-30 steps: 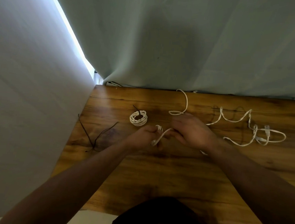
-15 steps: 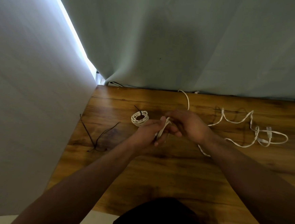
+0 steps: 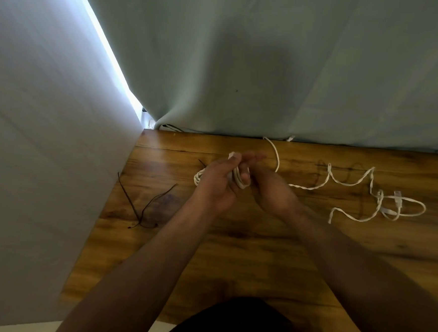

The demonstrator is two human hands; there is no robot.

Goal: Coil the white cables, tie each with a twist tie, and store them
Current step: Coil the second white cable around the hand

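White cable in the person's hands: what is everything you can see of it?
The white cable is thin, looks plastic-coated, and is partly wound into a few long loops. The left hand holds those loops in its fingers, over the wooden table; the right hand meets them from the other side, its grip hidden. A loose stretch curves away to the table's far edge. Whether the twisted white length lying to the right belongs to it cannot be told.
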